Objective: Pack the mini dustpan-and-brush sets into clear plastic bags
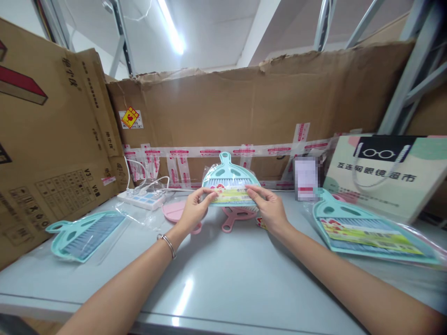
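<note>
Both hands hold up a plastic-wrapped mint-green dustpan and brush set point(227, 174) above the table, its handle pointing up and away. My left hand point(195, 207) pinches the near left side, thumb on the yellow-green label card point(230, 194). On the near right side my right hand point(270, 207) grips it, thumb on the front of the card. Beneath and behind lie a pink brush point(238, 216) and a pink dustpan point(173, 211), both partly hidden by the held set and my left hand.
Another mint set point(89, 235) lies at the left, and a labelled one point(370, 230) at the right in front of a paper bag point(384, 177). A white power strip point(141, 199) sits back left. A phone-like object point(307, 179) stands against the cardboard wall point(226, 111).
</note>
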Demonstrator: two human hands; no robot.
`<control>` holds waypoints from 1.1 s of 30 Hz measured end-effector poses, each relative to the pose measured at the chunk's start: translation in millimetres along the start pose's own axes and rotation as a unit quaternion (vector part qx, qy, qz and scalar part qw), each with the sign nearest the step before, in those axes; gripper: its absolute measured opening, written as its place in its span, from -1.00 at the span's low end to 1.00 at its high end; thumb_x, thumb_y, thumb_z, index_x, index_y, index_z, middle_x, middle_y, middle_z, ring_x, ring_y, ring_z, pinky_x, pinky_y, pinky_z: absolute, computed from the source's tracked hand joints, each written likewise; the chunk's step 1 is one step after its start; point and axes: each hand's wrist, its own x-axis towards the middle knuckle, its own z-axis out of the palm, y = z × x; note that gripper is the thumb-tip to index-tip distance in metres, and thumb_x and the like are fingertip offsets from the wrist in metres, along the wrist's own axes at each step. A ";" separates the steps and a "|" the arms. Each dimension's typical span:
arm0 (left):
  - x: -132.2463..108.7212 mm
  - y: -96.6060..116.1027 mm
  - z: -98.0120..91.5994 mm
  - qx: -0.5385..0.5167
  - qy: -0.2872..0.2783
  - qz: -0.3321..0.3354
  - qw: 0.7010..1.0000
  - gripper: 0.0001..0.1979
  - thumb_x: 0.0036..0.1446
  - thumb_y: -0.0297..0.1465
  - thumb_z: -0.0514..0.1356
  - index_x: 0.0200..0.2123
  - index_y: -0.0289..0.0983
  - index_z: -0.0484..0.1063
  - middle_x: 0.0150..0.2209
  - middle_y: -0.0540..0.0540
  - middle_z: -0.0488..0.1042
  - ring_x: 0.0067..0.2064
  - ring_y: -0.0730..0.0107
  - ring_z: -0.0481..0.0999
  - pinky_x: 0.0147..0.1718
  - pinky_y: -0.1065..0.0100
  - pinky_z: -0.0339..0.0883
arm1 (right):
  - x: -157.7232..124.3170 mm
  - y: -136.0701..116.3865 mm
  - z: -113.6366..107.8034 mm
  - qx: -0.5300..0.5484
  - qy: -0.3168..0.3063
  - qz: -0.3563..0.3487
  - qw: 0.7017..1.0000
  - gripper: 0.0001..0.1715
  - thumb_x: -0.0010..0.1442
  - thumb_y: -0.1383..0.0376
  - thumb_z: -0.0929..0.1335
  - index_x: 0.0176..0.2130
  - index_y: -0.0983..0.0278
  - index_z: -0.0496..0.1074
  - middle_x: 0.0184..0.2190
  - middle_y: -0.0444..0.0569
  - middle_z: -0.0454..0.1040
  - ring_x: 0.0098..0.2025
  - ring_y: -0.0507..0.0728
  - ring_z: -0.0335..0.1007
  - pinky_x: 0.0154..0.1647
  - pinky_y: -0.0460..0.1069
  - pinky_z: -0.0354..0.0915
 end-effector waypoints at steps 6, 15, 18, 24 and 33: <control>1.3 -1.8 2.2 -0.180 -0.002 -0.033 0.983 -0.19 0.00 -0.46 0.20 0.22 -0.11 -0.21 -0.12 -0.12 0.46 -0.19 0.36 0.50 -0.17 0.25 0.37 | 5.9 2.1 -2.3 0.037 -0.030 -0.001 0.999 0.08 -0.12 0.12 0.45 0.27 0.18 -0.04 -0.08 0.01 0.47 -0.11 0.15 0.42 -0.05 0.12 0.33; 6.4 -13.8 -1.0 -0.155 -0.005 -0.045 0.987 -0.46 -0.08 -0.49 0.21 0.03 -0.23 0.20 -0.06 -0.16 0.43 -0.04 0.22 0.43 -0.08 0.20 0.34 | 12.8 15.6 -6.5 0.020 -0.057 0.042 0.997 -0.48 -0.18 0.15 0.45 -0.19 0.28 0.38 -0.18 0.02 0.51 -0.14 0.19 0.41 -0.01 0.15 0.28; 6.5 -14.9 -1.4 -0.153 -0.005 -0.045 0.987 -0.46 -0.08 -0.48 0.21 0.03 -0.24 0.20 -0.06 -0.17 0.42 -0.04 0.21 0.43 -0.07 0.17 0.34 | 12.0 14.9 -6.3 0.019 -0.057 0.042 0.997 -0.48 -0.18 0.14 0.45 -0.19 0.28 0.38 -0.18 0.02 0.51 -0.14 0.19 0.41 -0.02 0.14 0.28; 7.2 -16.2 -3.3 -0.117 -0.015 -0.030 0.993 -0.46 -0.05 -0.45 0.22 0.05 -0.24 0.20 0.03 -0.19 0.37 0.04 0.18 0.38 0.00 0.16 0.29 | 10.9 13.6 -7.2 0.000 -0.063 0.035 0.997 -0.50 -0.15 0.12 0.42 -0.19 0.28 0.37 -0.19 0.02 0.50 -0.15 0.19 0.40 -0.05 0.14 0.28; -3.6 -6.9 -1.8 -0.037 -0.170 -0.049 0.984 -0.26 0.02 -0.25 0.25 0.20 -0.15 -0.05 0.02 -0.24 0.36 -0.15 0.29 0.48 -0.22 0.25 0.38 | 31.6 -30.3 -52.3 -0.197 0.042 -0.026 0.979 -0.67 -0.03 0.15 0.31 -0.28 0.30 0.44 -0.31 0.06 0.52 -0.26 0.21 0.41 -0.21 0.11 0.31</control>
